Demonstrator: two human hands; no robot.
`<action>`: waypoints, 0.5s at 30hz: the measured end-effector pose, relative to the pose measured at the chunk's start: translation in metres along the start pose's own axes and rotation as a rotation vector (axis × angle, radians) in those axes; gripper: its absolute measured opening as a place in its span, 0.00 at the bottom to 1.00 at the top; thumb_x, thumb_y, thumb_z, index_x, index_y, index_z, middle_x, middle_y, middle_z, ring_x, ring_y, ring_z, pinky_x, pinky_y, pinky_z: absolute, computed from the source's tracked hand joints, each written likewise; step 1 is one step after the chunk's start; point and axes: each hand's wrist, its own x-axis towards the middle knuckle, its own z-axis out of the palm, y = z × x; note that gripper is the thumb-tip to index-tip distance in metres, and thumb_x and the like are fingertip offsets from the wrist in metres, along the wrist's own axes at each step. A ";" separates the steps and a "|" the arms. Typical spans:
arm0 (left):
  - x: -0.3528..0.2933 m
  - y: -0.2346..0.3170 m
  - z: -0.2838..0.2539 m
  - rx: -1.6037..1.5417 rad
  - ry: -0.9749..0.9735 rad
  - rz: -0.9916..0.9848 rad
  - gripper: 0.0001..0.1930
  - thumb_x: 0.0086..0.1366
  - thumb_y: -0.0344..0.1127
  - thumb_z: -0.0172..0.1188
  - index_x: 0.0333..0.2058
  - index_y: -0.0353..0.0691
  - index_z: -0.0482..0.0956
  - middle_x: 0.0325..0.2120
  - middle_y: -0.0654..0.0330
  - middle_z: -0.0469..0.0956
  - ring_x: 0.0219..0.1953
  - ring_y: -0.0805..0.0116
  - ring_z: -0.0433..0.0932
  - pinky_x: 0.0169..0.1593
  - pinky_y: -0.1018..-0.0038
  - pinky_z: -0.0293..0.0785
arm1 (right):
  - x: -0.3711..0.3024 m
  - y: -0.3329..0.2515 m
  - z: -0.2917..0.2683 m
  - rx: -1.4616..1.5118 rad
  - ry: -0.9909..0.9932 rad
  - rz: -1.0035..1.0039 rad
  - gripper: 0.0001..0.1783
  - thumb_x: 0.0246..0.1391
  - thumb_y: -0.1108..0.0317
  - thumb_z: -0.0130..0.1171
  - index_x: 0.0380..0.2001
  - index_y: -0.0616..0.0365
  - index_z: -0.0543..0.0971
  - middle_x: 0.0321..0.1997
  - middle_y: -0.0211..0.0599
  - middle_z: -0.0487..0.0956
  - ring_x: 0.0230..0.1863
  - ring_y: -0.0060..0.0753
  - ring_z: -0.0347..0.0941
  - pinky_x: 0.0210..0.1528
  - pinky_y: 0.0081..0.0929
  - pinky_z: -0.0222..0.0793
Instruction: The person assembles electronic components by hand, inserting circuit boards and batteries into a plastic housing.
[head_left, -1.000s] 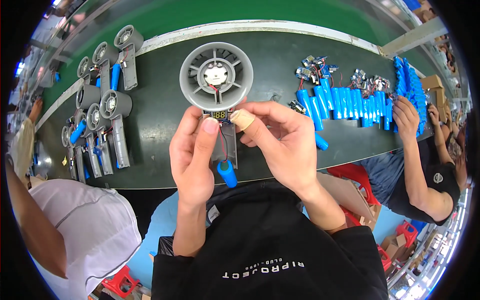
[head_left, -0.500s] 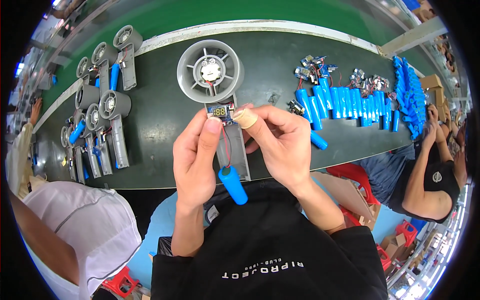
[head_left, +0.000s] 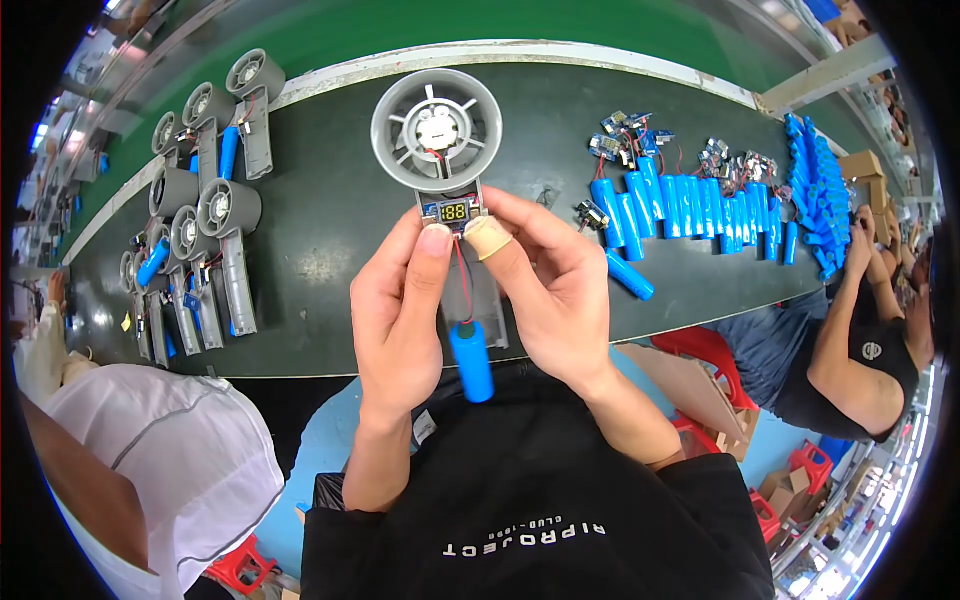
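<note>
A grey fan housing [head_left: 381,135] with a round spoked ring and a long open handle is held in front of me. My left hand [head_left: 400,310] grips its neck from the left, thumb on the edge of a small circuit board [head_left: 454,213] with a digit display. From the right, my right hand [head_left: 555,300] closes on the same neck, its thumb wrapped in a tan bandage and pressed by the board. A red wire runs down from the board to a blue cylindrical battery [head_left: 472,362], which hangs over the handle's lower end.
Several grey fan housings [head_left: 232,208] with batteries lie at the left of the dark table [head_left: 310,300]. Rows of blue batteries [head_left: 645,200] with boards lie at the right, beside a heap of batteries [head_left: 815,190]. Co-workers sit on both sides; one arm [head_left: 835,300] rests near the right end.
Both hands have shifted the fan housing slightly right and turned it more upright. The hanging battery has swung straighter. The thumbs stay by the board.
</note>
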 end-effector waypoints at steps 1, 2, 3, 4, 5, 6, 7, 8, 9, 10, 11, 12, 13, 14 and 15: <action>0.001 -0.001 0.000 0.079 0.012 0.046 0.17 0.74 0.37 0.44 0.50 0.29 0.73 0.34 0.68 0.74 0.33 0.85 0.66 0.38 0.86 0.63 | 0.002 0.006 -0.003 -0.093 -0.005 -0.079 0.15 0.61 0.73 0.55 0.51 0.66 0.76 0.41 0.35 0.80 0.40 0.17 0.74 0.39 0.15 0.72; 0.001 -0.001 0.002 0.078 0.013 0.045 0.17 0.74 0.37 0.44 0.50 0.29 0.73 0.34 0.68 0.74 0.33 0.85 0.66 0.38 0.86 0.63 | 0.002 0.009 -0.005 -0.185 -0.013 -0.155 0.17 0.61 0.74 0.55 0.52 0.66 0.75 0.43 0.36 0.79 0.43 0.18 0.73 0.43 0.16 0.70; 0.001 0.000 0.004 0.091 0.028 0.054 0.17 0.74 0.37 0.45 0.50 0.29 0.74 0.32 0.69 0.73 0.32 0.85 0.63 0.36 0.87 0.60 | 0.002 0.009 -0.005 -0.186 -0.013 -0.154 0.17 0.61 0.74 0.55 0.52 0.66 0.75 0.43 0.36 0.79 0.43 0.18 0.73 0.43 0.16 0.70; 0.001 0.000 0.005 0.103 0.043 0.063 0.17 0.74 0.37 0.45 0.49 0.28 0.74 0.30 0.71 0.72 0.30 0.86 0.61 0.33 0.87 0.57 | 0.001 0.009 -0.005 -0.197 -0.007 -0.135 0.18 0.61 0.75 0.54 0.54 0.67 0.74 0.44 0.36 0.79 0.44 0.19 0.73 0.46 0.16 0.68; 0.001 0.000 0.003 0.101 0.043 0.062 0.17 0.74 0.37 0.45 0.49 0.28 0.74 0.30 0.71 0.72 0.30 0.86 0.61 0.33 0.87 0.57 | 0.000 0.010 -0.004 -0.208 0.000 -0.117 0.19 0.61 0.75 0.53 0.55 0.68 0.73 0.45 0.37 0.78 0.45 0.20 0.72 0.49 0.17 0.66; 0.000 0.000 0.000 0.128 0.029 0.045 0.17 0.74 0.37 0.45 0.49 0.29 0.74 0.28 0.72 0.70 0.29 0.86 0.60 0.32 0.86 0.56 | -0.001 0.010 -0.004 -0.209 -0.001 -0.116 0.19 0.61 0.75 0.53 0.55 0.68 0.73 0.45 0.37 0.78 0.45 0.20 0.72 0.49 0.17 0.66; 0.000 0.000 -0.002 0.155 0.015 0.028 0.17 0.74 0.37 0.45 0.48 0.29 0.75 0.25 0.73 0.68 0.27 0.86 0.58 0.31 0.86 0.55 | -0.001 0.011 -0.005 -0.229 -0.013 -0.138 0.19 0.62 0.75 0.52 0.55 0.68 0.72 0.45 0.36 0.78 0.45 0.20 0.72 0.49 0.17 0.66; 0.001 -0.002 -0.001 0.152 0.014 0.027 0.17 0.74 0.37 0.45 0.48 0.29 0.75 0.25 0.73 0.68 0.27 0.86 0.58 0.31 0.86 0.55 | -0.001 0.013 -0.006 -0.250 -0.023 -0.160 0.19 0.62 0.75 0.51 0.56 0.69 0.72 0.45 0.36 0.78 0.45 0.20 0.72 0.50 0.17 0.66; 0.002 -0.003 0.002 0.159 0.043 0.027 0.16 0.73 0.37 0.45 0.47 0.30 0.75 0.24 0.73 0.66 0.27 0.86 0.57 0.30 0.85 0.54 | -0.001 0.016 -0.006 -0.252 -0.023 -0.159 0.19 0.62 0.75 0.51 0.56 0.69 0.72 0.45 0.36 0.78 0.45 0.20 0.72 0.50 0.17 0.66; 0.003 -0.004 0.003 0.165 0.072 0.027 0.16 0.73 0.37 0.45 0.45 0.30 0.76 0.22 0.73 0.64 0.26 0.86 0.56 0.29 0.84 0.53 | 0.000 0.019 -0.006 -0.226 0.002 -0.198 0.18 0.62 0.73 0.53 0.54 0.66 0.74 0.38 0.32 0.76 0.38 0.16 0.69 0.38 0.14 0.63; 0.003 -0.003 0.002 0.165 0.072 0.027 0.16 0.73 0.37 0.45 0.45 0.30 0.76 0.22 0.73 0.64 0.26 0.86 0.56 0.29 0.84 0.53 | 0.000 0.020 -0.004 -0.198 0.027 -0.237 0.17 0.62 0.71 0.54 0.53 0.64 0.76 0.31 0.29 0.73 0.30 0.11 0.66 0.26 0.12 0.60; 0.002 -0.003 0.000 0.186 0.061 0.014 0.15 0.73 0.37 0.45 0.43 0.30 0.76 0.22 0.73 0.65 0.26 0.86 0.57 0.28 0.84 0.54 | 0.000 0.020 -0.003 -0.198 0.027 -0.236 0.17 0.62 0.71 0.54 0.53 0.64 0.76 0.31 0.29 0.73 0.30 0.11 0.66 0.26 0.12 0.60; 0.002 -0.002 -0.001 0.206 0.049 0.002 0.15 0.73 0.37 0.45 0.41 0.31 0.76 0.22 0.72 0.65 0.26 0.85 0.57 0.28 0.83 0.54 | 0.000 0.020 -0.001 -0.158 0.039 -0.224 0.17 0.62 0.71 0.54 0.53 0.63 0.75 0.31 0.28 0.73 0.29 0.11 0.65 0.27 0.12 0.59; 0.002 -0.002 0.000 0.206 0.050 0.002 0.15 0.73 0.37 0.45 0.41 0.31 0.76 0.22 0.72 0.65 0.26 0.85 0.57 0.28 0.83 0.54 | -0.001 0.020 0.000 -0.118 0.050 -0.212 0.18 0.62 0.71 0.53 0.54 0.63 0.75 0.31 0.28 0.73 0.29 0.11 0.64 0.27 0.12 0.59; 0.003 -0.001 0.001 0.196 0.050 0.014 0.15 0.73 0.38 0.45 0.39 0.31 0.76 0.21 0.72 0.65 0.25 0.85 0.58 0.28 0.83 0.55 | -0.002 0.018 0.000 -0.118 0.049 -0.212 0.18 0.62 0.71 0.53 0.54 0.63 0.75 0.31 0.28 0.73 0.29 0.11 0.64 0.27 0.12 0.59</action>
